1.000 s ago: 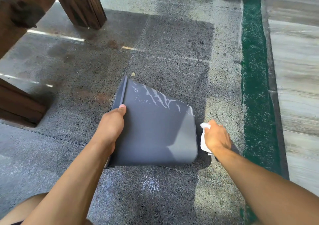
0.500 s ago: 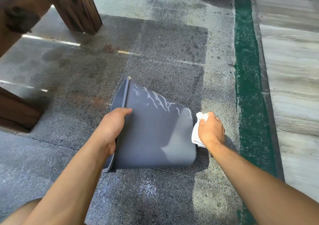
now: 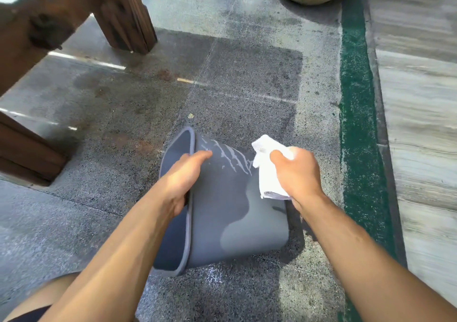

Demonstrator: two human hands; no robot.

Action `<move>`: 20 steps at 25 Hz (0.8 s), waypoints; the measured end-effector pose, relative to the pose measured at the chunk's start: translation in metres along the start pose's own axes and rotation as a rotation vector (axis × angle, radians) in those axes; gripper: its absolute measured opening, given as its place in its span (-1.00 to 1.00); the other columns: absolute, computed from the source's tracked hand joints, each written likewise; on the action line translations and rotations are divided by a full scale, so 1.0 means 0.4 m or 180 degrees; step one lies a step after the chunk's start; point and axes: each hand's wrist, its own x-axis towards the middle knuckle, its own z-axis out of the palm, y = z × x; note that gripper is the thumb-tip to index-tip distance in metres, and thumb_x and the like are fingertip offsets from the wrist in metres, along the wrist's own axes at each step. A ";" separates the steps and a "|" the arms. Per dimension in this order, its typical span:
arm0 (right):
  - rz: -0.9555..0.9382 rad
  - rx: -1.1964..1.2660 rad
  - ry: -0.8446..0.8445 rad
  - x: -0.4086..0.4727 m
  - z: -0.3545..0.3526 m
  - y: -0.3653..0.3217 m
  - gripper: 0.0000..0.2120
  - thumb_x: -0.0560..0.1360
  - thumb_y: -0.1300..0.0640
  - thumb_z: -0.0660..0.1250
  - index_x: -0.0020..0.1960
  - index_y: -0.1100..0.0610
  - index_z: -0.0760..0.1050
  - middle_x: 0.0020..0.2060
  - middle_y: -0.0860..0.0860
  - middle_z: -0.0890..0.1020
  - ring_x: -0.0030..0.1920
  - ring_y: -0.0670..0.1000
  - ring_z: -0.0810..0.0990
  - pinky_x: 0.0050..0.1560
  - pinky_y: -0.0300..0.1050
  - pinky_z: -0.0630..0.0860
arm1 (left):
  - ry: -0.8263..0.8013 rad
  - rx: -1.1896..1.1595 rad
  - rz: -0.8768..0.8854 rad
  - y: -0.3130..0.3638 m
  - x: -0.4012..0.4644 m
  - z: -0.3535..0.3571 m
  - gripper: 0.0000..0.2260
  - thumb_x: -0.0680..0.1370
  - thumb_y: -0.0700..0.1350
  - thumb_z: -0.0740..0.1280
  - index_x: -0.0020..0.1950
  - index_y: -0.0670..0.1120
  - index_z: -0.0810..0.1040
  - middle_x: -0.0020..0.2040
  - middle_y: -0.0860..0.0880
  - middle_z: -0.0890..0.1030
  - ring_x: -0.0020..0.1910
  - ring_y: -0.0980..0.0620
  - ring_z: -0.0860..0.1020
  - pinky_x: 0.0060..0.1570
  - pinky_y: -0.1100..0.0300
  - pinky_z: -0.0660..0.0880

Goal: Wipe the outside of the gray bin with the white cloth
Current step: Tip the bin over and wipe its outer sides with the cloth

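We've got hard daylight here, so the frame is bright with crisp shadows. A big dark rectangle of shade falls across the speckled floor (image 3: 247, 74), and the gray bin (image 3: 222, 210) is split between a sunlit patch and shadow. The white cloth (image 3: 268, 173) is nearly blown out, and the right hand (image 3: 296, 173) catches glare on its knuckles. We see motion blur on the wooden beams (image 3: 49, 12) at the left, and wide-angle bending toward the edges.

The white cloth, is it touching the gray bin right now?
Touching. In the head view the white cloth, gripped by the right hand, lies flat against the upper side of the gray bin, overlapping the white streaks with no gap showing.
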 end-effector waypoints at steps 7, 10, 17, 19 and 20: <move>0.0110 0.1552 -0.0556 -0.027 -0.012 -0.094 -0.82 0.56 0.24 0.19 0.05 0.31 0.51 -0.20 0.24 0.63 -0.26 0.17 0.64 -0.31 -0.01 0.57 | 0.0296 -0.0347 0.0064 -0.013 0.008 0.012 -0.76 0.69 -0.14 0.22 0.06 -0.16 0.68 -0.16 -0.12 0.79 -0.25 -0.05 0.76 -0.26 0.06 0.70; 0.0783 0.2375 -0.1372 -0.040 -0.031 -0.110 -0.73 0.56 0.27 0.21 0.18 0.39 0.52 0.05 0.42 0.66 -0.01 0.41 0.70 -0.01 0.40 0.63 | 0.0294 -0.0429 0.0011 -0.012 0.000 0.011 -0.71 0.63 -0.18 0.25 -0.13 -0.19 0.74 -0.25 -0.16 0.77 -0.40 -0.07 0.71 -0.41 0.13 0.63; 0.1316 0.3123 -0.2655 -0.028 -0.063 -0.118 -0.56 0.40 0.33 0.25 0.28 0.21 0.50 0.10 0.31 0.69 0.08 0.20 0.70 0.25 0.29 0.53 | 0.0103 -0.0427 -0.0033 -0.003 -0.008 0.019 -0.69 0.56 -0.03 0.29 0.09 -0.16 0.75 -0.03 -0.20 0.78 -0.15 -0.17 0.73 -0.09 0.00 0.67; 0.1213 0.3277 -0.2667 -0.027 -0.059 -0.116 -0.48 0.39 0.43 0.18 0.34 0.28 0.48 0.14 0.28 0.68 0.03 0.14 0.69 0.17 0.22 0.60 | 0.0115 -0.0432 -0.0031 -0.004 -0.007 0.018 -0.67 0.56 -0.01 0.29 0.12 -0.16 0.74 -0.02 -0.22 0.78 -0.16 -0.17 0.73 -0.10 0.00 0.67; 0.1082 0.3247 -0.2604 -0.028 -0.057 -0.115 -0.43 0.40 0.50 0.12 0.38 0.30 0.46 0.10 0.27 0.69 -0.05 0.11 0.70 0.07 0.19 0.65 | 0.0106 -0.0441 -0.0032 -0.005 -0.007 0.017 -0.66 0.55 -0.01 0.30 0.13 -0.17 0.74 0.01 -0.23 0.77 -0.15 -0.18 0.72 -0.10 -0.01 0.67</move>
